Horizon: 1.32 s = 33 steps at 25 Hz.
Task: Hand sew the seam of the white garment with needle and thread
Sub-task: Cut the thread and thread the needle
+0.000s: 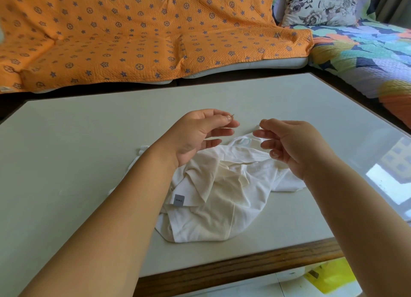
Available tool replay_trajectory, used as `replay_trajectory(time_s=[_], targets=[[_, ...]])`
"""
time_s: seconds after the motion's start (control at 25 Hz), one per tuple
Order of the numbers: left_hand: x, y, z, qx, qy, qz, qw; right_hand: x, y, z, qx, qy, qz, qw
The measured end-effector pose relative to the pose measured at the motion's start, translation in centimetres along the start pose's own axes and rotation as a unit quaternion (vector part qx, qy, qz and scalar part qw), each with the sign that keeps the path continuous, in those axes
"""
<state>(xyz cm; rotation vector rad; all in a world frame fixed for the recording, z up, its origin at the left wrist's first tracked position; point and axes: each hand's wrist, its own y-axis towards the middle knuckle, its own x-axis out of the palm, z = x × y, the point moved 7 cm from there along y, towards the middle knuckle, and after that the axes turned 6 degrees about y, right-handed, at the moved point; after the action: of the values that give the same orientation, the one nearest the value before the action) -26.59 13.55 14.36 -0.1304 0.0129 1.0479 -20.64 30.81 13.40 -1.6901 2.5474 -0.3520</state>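
From the head camera, the left hand (198, 136) is raised above the table (89, 130), palm turned inward. Its thumb and forefinger pinch a thin needle (232, 115), whose tip pokes out just past the thumbnail, and its other fingers spread loosely below. The right hand (291, 145) hovers just beside it at about the same height, the two fingertips near each other but apart. Its fingers are half curled, with thumb and forefinger close together. Whether they pinch anything I cannot tell, as the thread is too fine to make out.

Both bare forearms reach in from the lower edge, and the left one covers part of the cloth. The white garment (222, 199) lies crumpled on the table under and between the hands, not touched by either, with a grey label (179, 200) on its near left fold. The label's print is too small to read.

An orange star-patterned quilt (133, 34) covers the sofa beyond.
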Motion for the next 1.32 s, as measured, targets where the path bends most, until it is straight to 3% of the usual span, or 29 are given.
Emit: replay_trajectory(time_s=[0.24,0.48,1.04,1.32], targets=[[-0.4,0.1,-0.1,-0.008,-0.133,0.001,0.991,0.3,-0.5,-0.3,-0.030,-0.152,0.003,0.988],[-0.7,-0.1,0.3,-0.005,-0.225,-0.003,0.974,0.4,-0.4,-0.2,-0.038,-0.218,-0.002,0.975],[-1.6,-0.1,0.5,-0.006,-0.285,0.027,0.958,-0.7,1.0,1.1,0.003,-0.308,-0.002,0.951],[-2.2,-0.1,0.9,0.005,-0.292,0.040,0.956,-1.0,1.1,1.4,0.014,-0.388,0.006,0.922]])
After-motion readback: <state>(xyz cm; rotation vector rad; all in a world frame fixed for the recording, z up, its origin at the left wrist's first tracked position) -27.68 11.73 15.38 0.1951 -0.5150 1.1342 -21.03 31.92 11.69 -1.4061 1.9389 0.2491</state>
